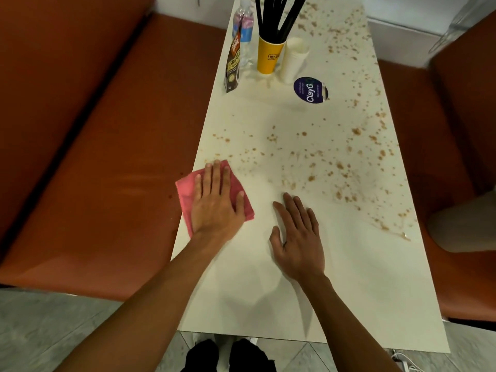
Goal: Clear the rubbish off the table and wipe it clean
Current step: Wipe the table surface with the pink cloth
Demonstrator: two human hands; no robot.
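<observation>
The right hand [298, 237] is laid flat on the white counter [268, 304], fingers straight, slightly spread and holding nothing. Just beyond, at the counter's left edge, a pink cloth [185, 189] is pressed down by the left hand [217, 202], its fingers straight on top. Brown splashes [338, 167] are scattered past both hands and along the right side. Farther off, a round purple lid [310, 89] is seen, then white cups [294, 59], a yellow cup [267, 56] filled with black straws [279, 14], a sachet [233, 65] and a bottle [245, 25].
</observation>
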